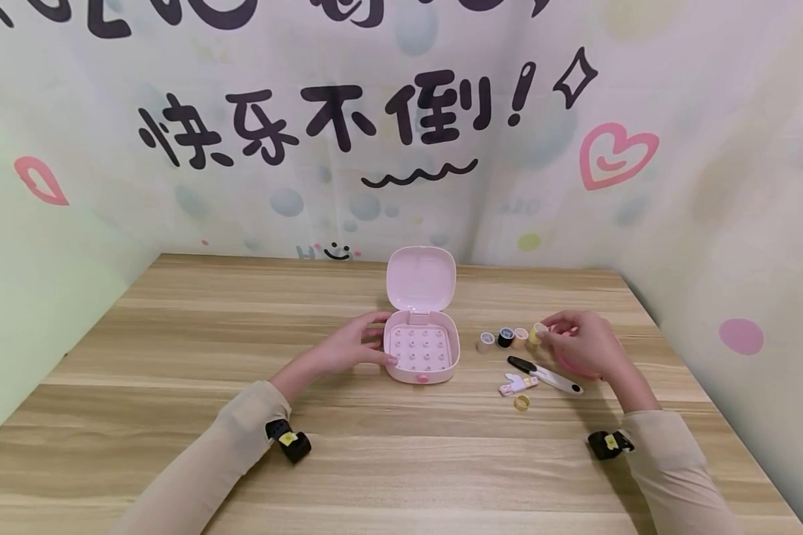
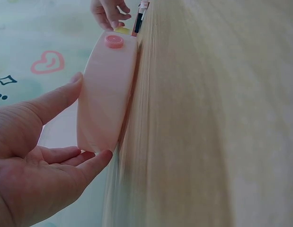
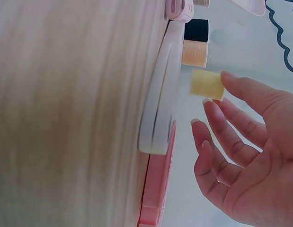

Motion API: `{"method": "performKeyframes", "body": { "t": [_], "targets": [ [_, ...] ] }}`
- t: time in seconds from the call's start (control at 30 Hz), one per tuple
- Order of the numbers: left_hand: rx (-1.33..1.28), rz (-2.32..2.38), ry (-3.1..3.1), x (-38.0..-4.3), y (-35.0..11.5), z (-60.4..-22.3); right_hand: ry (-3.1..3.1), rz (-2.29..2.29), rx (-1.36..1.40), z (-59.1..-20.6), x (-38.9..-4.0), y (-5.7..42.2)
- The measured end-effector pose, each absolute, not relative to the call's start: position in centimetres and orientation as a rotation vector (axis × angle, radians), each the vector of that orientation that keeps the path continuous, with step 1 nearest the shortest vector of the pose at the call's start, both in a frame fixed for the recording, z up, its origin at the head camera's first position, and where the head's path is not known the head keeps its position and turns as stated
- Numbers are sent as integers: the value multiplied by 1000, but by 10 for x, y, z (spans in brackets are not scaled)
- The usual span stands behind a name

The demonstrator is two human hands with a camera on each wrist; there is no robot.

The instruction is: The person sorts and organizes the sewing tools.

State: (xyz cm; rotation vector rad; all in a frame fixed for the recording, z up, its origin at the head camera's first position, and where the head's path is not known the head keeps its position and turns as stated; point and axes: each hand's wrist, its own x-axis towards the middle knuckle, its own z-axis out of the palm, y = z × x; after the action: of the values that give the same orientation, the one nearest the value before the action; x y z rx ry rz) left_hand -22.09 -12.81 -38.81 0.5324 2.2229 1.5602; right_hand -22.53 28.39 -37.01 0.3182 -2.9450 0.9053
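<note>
An open pink sewing box (image 1: 401,377) with rows of small pegs stands mid-table, its lid (image 1: 421,279) raised. My left hand (image 1: 337,348) holds its left side, thumb at the rim and fingertips against the wall (image 2: 106,94). My right hand (image 1: 585,343) pinches a yellow thread spool (image 3: 206,83) between thumb and fingertips, just beside a peach spool (image 1: 520,337). A black spool (image 1: 505,338) and a pale spool (image 1: 486,342) continue that row toward the box. Partly hidden beneath the right hand lies a pink tray-like piece (image 3: 155,198).
In front of the spools lies a slim black-and-white tool (image 1: 555,380). Nearer me are a small white piece with coloured bits (image 1: 518,384) and a gold ring-shaped thimble (image 1: 522,403). A printed cloth (image 1: 241,200) hangs behind the wooden table (image 1: 428,461).
</note>
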Motion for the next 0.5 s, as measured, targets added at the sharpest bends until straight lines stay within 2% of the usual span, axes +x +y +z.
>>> {"method": "performKeyframes", "body": {
  "t": [0.5],
  "targets": [
    [499, 1579, 2204, -222, -128, -389, -2879, 951, 292, -366, -224, 282]
  ]
}}
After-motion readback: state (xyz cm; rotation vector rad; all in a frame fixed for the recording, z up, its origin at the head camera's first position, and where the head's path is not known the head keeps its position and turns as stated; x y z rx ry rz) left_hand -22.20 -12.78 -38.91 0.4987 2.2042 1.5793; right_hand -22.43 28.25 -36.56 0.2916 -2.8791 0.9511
